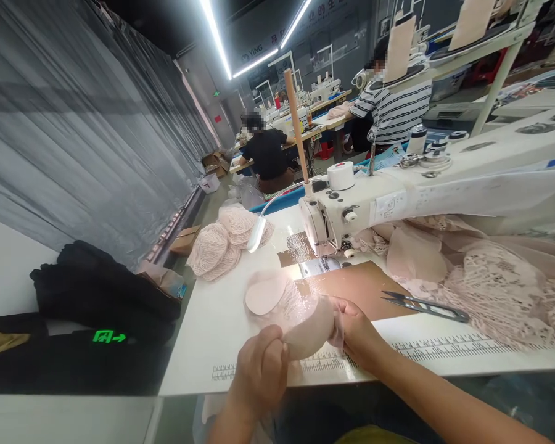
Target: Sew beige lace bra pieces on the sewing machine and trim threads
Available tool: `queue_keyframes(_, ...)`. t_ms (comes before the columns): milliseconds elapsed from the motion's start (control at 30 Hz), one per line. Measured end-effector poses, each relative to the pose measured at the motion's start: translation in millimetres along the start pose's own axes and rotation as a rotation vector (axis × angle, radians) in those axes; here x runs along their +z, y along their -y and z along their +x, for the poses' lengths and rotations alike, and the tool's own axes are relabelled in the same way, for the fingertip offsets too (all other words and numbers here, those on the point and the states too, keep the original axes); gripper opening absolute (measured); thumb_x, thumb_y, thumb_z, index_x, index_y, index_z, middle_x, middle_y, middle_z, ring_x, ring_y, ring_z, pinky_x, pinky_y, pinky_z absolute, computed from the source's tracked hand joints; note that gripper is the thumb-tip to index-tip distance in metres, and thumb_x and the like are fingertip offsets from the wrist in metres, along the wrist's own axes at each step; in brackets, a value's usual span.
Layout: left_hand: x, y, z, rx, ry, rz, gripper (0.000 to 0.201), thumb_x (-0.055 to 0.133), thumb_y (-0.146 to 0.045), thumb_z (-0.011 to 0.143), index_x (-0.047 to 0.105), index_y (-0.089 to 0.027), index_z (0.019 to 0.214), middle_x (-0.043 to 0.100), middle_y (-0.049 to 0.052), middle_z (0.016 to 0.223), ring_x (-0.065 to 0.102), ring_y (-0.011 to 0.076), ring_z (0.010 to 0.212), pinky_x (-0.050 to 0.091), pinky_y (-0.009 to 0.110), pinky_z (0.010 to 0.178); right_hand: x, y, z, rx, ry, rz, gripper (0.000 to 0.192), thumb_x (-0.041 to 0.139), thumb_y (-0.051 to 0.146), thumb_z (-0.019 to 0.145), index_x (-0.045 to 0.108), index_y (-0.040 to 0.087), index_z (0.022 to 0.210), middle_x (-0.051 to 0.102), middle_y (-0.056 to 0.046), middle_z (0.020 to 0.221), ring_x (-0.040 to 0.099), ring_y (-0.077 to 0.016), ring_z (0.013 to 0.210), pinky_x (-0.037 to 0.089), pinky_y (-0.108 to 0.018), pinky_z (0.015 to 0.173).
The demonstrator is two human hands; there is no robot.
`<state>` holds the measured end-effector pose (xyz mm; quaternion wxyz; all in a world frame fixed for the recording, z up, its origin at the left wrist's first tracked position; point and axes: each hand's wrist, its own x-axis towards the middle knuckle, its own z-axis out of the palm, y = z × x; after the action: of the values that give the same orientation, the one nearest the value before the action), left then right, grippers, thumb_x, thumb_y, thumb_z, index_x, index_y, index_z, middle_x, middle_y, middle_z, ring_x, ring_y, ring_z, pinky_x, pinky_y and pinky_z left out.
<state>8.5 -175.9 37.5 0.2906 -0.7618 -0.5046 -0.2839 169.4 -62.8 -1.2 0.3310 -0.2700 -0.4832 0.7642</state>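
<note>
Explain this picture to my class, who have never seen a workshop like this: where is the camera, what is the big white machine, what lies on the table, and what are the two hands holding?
The camera sits on the worker's head and looks forward and down, so the two bare hands at the bottom are that person's own. The left hand and the right hand both grip a pale pink padded bra cup with lace on it, held just above the white table. The big white machine is an industrial sewing machine; its needle end stands over the table behind the cup. A small pair of thread snips lies to the right, beside a heap of pink lace fabric. A stack of finished-looking lace cups lies at the far left of the table. Farther back, two other people sit at similar machines.
</note>
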Motion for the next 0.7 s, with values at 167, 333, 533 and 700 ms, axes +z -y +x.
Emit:
queue_keyframes(167, -3.8, 8.5, 4.4, 0.009, -0.034, 0.087, 0.007, 0.043, -0.011, 0.09, 0.046, -0.017, 0.091, 0.067, 0.011, 0.08, 0.065, 0.018, 0.066, 0.053, 0.025, 0.053, -9.5, 13.0, -4.9, -0.003, 0.166, 0.103, 0.027, 0.044, 0.039, 0.074, 0.059, 0.019, 0.065, 0.057, -0.005, 0.067, 0.052, -0.0183, 0.064, 0.047, -0.032, 0.062)
queue_keyframes(333, -7.4, 11.6, 8.6, 0.074, 0.002, 0.122, 0.007, 0.044, -0.011, 0.09, 0.047, -0.017, 0.087, 0.067, 0.011, 0.08, 0.066, 0.0175, 0.066, 0.053, 0.025, 0.054, -11.1, 27.0, -7.1, -0.004, 0.299, -0.001, 0.034, 0.057, 0.045, 0.079, 0.063, 0.018, 0.097, 0.064, -0.008, 0.096, 0.057, -0.0242, 0.095, 0.045, -0.039, 0.086)
queue_keyframes(533, -7.7, 4.2, 8.8, 0.111, 0.044, 0.066, 0.01, 0.044, -0.009, 0.089, 0.048, -0.018, 0.086, 0.067, 0.009, 0.083, 0.065, 0.0165, 0.067, 0.053, 0.026, 0.059, 1.4, 16.4, 0.8, 0.013, 0.113, -0.036, 0.016, 0.061, 0.02, 0.062, 0.061, 0.018, 0.078, 0.06, 0.0, 0.069, 0.055, -0.0182, 0.071, 0.045, -0.03, 0.066)
queue_keyframes(700, -1.7, -4.8, 8.5, -0.08, 0.065, -0.164, 0.012, 0.042, -0.007, 0.089, 0.047, -0.017, 0.094, 0.062, 0.009, 0.086, 0.062, 0.0168, 0.074, 0.052, 0.026, 0.06, 5.3, -0.4, 0.1, 0.047, -0.069, 0.122, 0.007, 0.051, 0.024, 0.06, 0.045, 0.021, 0.058, 0.031, 0.007, 0.047, 0.025, -0.0088, 0.044, 0.023, -0.022, 0.043)
